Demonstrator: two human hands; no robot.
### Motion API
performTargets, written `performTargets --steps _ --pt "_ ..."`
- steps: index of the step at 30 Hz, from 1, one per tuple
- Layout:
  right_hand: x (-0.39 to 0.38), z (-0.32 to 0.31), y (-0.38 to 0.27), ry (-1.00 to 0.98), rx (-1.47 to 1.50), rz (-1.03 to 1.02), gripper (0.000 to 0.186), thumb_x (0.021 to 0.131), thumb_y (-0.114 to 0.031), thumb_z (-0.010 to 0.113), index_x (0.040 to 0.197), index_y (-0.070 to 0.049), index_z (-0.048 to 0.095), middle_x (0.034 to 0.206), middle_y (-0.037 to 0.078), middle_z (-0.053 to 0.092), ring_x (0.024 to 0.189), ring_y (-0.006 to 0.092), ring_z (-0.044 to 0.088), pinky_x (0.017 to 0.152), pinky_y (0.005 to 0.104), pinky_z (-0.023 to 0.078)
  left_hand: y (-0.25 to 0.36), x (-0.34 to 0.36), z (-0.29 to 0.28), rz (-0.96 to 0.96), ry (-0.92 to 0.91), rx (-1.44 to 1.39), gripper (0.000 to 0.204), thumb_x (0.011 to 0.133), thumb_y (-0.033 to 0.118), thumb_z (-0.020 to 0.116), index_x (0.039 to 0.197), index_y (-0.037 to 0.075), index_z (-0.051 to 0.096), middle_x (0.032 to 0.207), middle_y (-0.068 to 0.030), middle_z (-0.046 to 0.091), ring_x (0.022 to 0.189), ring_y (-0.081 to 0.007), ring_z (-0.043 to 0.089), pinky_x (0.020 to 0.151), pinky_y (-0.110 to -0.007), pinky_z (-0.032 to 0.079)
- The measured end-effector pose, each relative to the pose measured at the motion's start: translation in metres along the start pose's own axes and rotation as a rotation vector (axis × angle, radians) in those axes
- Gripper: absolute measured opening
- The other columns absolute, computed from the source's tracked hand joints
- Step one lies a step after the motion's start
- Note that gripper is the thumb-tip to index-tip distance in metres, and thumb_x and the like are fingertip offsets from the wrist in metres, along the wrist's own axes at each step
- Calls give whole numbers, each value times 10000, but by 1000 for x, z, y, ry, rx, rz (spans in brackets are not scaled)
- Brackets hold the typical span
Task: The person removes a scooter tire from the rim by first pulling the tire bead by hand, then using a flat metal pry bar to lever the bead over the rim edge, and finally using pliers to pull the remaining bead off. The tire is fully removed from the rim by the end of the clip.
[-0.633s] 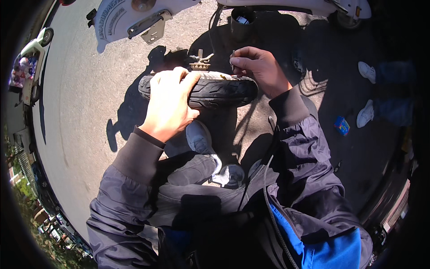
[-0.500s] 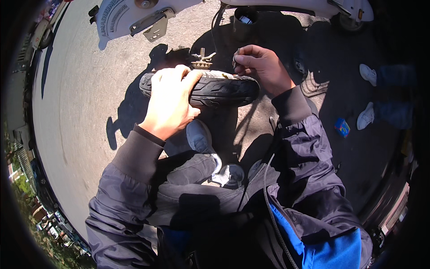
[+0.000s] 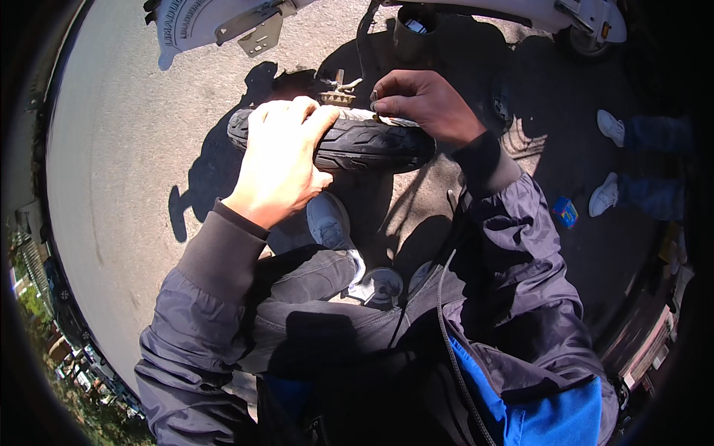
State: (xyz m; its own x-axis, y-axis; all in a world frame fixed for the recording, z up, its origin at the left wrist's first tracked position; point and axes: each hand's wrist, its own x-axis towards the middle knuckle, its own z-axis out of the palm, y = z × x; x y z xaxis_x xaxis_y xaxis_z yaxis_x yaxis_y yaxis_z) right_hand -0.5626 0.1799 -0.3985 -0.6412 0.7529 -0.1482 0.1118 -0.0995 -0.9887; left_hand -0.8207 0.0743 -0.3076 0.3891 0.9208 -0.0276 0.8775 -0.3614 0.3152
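Observation:
A small wheel with a black treaded tire (image 3: 372, 145) is held upright above the ground in front of me. My left hand (image 3: 282, 152) is clamped over its left part, thumb on the tread and fingers over the far edge. Beyond the tire shows the pale metal rim (image 3: 361, 114). At that rim, toward the right, my right hand (image 3: 420, 104) pinches a small metallic piece (image 3: 374, 97) between thumb and forefinger; its exact kind is too small to tell. Just beyond the wheel is a toothed brake hub part (image 3: 338, 97) with a cable attached.
A white scooter body (image 3: 491, 9) and its white fender (image 3: 216, 26) cross the far side. Near the scooter stands a dark round container (image 3: 413, 33). To the right lie a small blue box (image 3: 565, 212) and another person's white shoes (image 3: 604, 195). My own shoe (image 3: 327, 221) is under the wheel.
My right hand has moved left, bringing the small piece from beyond the wheel to its rim. The left hand keeps its grip on the tire.

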Motion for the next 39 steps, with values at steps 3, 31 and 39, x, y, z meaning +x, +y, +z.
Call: performTargets --steps 3,31,39 --pt "3 1 -5 -6 -60 6 252 1001 -138 796 1192 26 780 1012 56 796 938 130 727 900 303 561 -1 0 -1 0 2 -2 860 584 114 953 1396 82 674 1326 -135 668 1252 -381 624 1133 -501 450" --pt "21 4 -32 -211 -429 -123 192 978 -53 756 1131 64 761 955 144 789 867 175 723 830 348 584 -14 -2 16 57 119 64 761 692 253 894 1404 121 662 1212 -120 656 1184 -326 638 1132 -495 414" --pt "32 9 -6 -70 -482 -256 159 1000 -79 726 945 66 695 794 57 643 766 102 577 706 287 471 -12 8 23 12 108 41 542 641 223 900 1155 117 767 1135 -117 697 1166 -331 649 1118 -545 412"
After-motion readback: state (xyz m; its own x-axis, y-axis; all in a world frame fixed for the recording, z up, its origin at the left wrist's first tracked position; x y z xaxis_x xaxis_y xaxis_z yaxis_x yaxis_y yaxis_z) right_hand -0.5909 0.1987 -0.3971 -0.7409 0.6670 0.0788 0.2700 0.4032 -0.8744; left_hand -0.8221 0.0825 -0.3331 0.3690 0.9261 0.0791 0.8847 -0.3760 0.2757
